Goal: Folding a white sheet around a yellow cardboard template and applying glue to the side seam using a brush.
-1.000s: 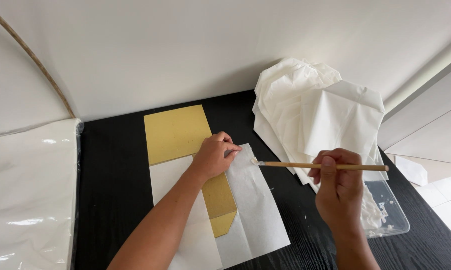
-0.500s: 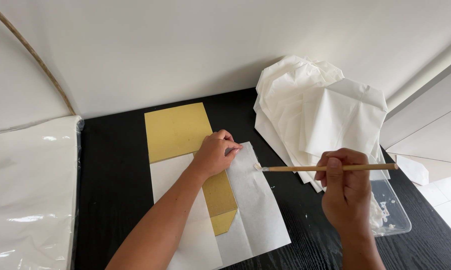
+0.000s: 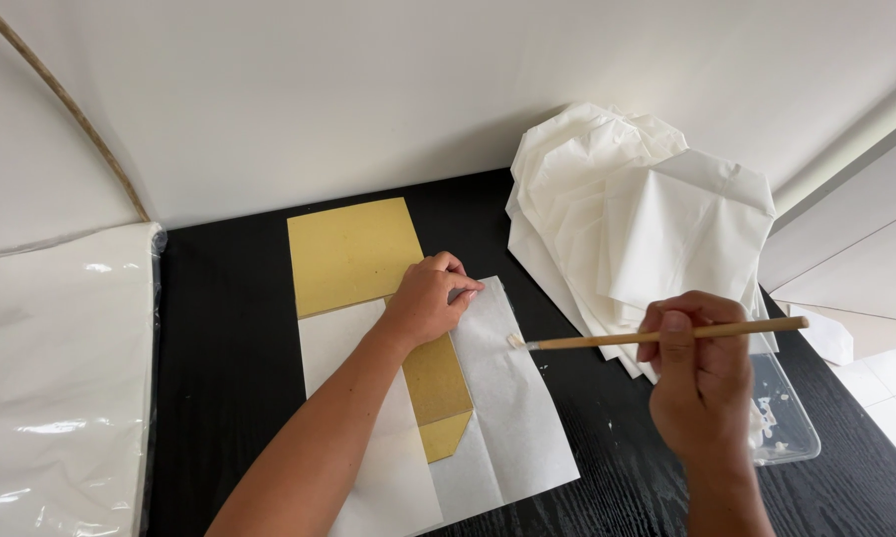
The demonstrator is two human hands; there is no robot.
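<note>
One folded-paper stack (image 3: 637, 214) lies just beyond the brush (image 3: 656, 336).

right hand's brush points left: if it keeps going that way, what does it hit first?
Likely the white paper sheet: the brush tip in the right hand hovers at its right edge. Beyond it, the left hand. Height unclear.

A small craft workspace, likely in a home: a black wood-grain table (image 3: 229, 328) pushed against a plain white wall (image 3: 418, 89), a stack of folded white paper (image 3: 647, 209) at its back right corner, plastic-wrapped sheets (image 3: 60, 378) off its left edge, pale floor tiles (image 3: 890, 398) at right
</note>
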